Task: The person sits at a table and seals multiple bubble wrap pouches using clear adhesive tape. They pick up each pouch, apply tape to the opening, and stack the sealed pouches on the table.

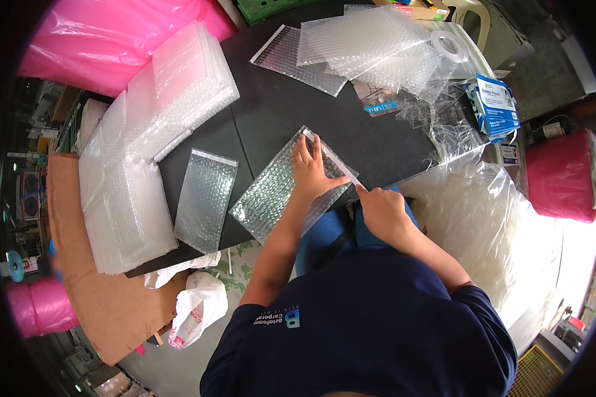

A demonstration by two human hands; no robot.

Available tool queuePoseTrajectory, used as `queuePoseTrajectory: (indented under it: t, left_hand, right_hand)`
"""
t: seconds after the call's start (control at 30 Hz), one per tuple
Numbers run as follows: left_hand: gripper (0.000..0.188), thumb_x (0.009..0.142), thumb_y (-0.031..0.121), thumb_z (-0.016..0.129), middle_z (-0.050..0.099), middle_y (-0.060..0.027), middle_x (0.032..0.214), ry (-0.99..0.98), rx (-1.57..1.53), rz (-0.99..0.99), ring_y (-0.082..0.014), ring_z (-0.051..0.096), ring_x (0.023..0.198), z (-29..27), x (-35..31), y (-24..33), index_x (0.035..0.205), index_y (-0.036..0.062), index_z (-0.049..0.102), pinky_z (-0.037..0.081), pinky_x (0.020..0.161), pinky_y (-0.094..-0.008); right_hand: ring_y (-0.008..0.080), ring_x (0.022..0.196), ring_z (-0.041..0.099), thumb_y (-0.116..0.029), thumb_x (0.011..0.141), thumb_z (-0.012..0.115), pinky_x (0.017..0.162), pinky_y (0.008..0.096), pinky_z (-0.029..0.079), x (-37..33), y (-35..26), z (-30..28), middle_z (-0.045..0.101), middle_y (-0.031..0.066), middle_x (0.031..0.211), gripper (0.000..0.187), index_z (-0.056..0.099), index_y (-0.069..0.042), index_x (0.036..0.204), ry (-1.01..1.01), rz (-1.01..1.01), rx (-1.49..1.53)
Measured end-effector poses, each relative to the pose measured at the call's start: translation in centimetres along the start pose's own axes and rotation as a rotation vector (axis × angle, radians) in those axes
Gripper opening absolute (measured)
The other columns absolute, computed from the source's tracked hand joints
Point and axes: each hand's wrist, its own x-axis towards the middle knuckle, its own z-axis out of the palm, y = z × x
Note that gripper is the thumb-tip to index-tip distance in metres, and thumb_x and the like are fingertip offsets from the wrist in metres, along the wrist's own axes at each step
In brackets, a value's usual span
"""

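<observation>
A clear bubble-wrap pouch (267, 198) lies at an angle over the near edge of the black table, its white strip (338, 164) running along the upper right side. My left hand (311, 171) presses flat on it with fingers spread, close to that strip. At the strip's lower right end, my right hand (383, 210) is closed on the pouch's corner; the exact pinch is partly hidden by the fingers. Left of this lies a second bubble-wrap pouch (206, 195), also with a white strip along its top.
Stacks of bubble-wrap pouches (122, 205) line the table's left side. Loose bubble-wrap sheets (357, 43), a roll of tape (448, 46) and blue-and-white printed cards (495, 109) sit toward the far right. Crumpled clear film (444, 129) hangs over the right edge. White plastic bags (202, 301) are below the table.
</observation>
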Motion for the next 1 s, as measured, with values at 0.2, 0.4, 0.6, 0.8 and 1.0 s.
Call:
queuePoseTrajectory:
  t: [0.2, 0.4, 0.6, 0.8, 1.0]
  left_hand:
    - [0.138, 0.046, 0.066, 0.079, 0.013, -0.0316, 0.146, -0.105, 0.009, -0.09, -0.0466, 0.015, 0.136, 0.8, 0.1, 0.1, 0.148, 0.0037, 0.011, 0.013, 0.105, -0.067]
    - [0.143, 0.043, 0.061, 0.083, 0.009, -0.0306, 0.147, -0.165, 0.005, -0.192, -0.0458, 0.012, 0.137, 0.8, 0.4, 0.9, 0.15, 0.0101, 0.003, 0.008, 0.097, -0.0764]
    - [0.144, 0.044, 0.063, 0.083, 0.001, -0.0292, 0.149, -0.188, -0.03, -0.212, -0.0459, 0.002, 0.139, 1.0, 0.2, 0.9, 0.151, 0.0145, 0.0, 0.004, 0.094, -0.0784]
    - [0.147, 0.04, 0.071, 0.079, 0.0, -0.0282, 0.15, -0.207, -0.067, -0.226, -0.0441, 0.001, 0.14, 0.4, 0.4, 0.8, 0.151, 0.0133, 0.002, 0.001, 0.096, -0.0774]
    - [0.151, 0.037, 0.076, 0.077, -0.005, -0.0298, 0.15, -0.316, -0.075, -0.273, -0.0441, -0.006, 0.14, -0.2, 0.9, 0.9, 0.151, 0.0124, 0.0, -0.003, 0.097, -0.0744]
  right_hand:
    - [0.0179, 0.068, 0.068, -0.01, 0.088, 0.051, 0.049, 0.0282, 0.05, 0.3, -0.9, 0.7, 0.067, 0.0042, 0.076, 0.034, 0.057, -0.002, 0.12, 0.002, 0.037, -0.083]
    - [0.0207, 0.065, 0.067, -0.008, 0.087, 0.048, 0.049, 0.0302, 0.05, -0.3, -0.8, -0.6, 0.067, 0.0059, 0.074, 0.043, 0.05, -0.001, 0.129, -0.052, 0.001, -0.03]
    - [0.0235, 0.064, 0.067, -0.007, 0.084, 0.049, 0.05, 0.0333, 0.05, 0.2, -1.6, -1.6, 0.066, 0.0076, 0.071, 0.046, 0.05, -0.002, 0.13, -0.015, 0.025, 0.01]
    - [0.0195, 0.067, 0.069, -0.011, 0.088, 0.051, 0.048, 0.0285, 0.049, 0.4, 0.3, 0.9, 0.068, 0.0032, 0.074, 0.03, 0.061, -0.003, 0.115, -0.059, 0.087, -0.08]
    - [0.0209, 0.068, 0.069, -0.012, 0.089, 0.051, 0.048, 0.0295, 0.049, 1.6, 1.5, 3.3, 0.068, 0.0041, 0.074, 0.025, 0.064, -0.006, 0.109, -0.094, 0.128, -0.039]
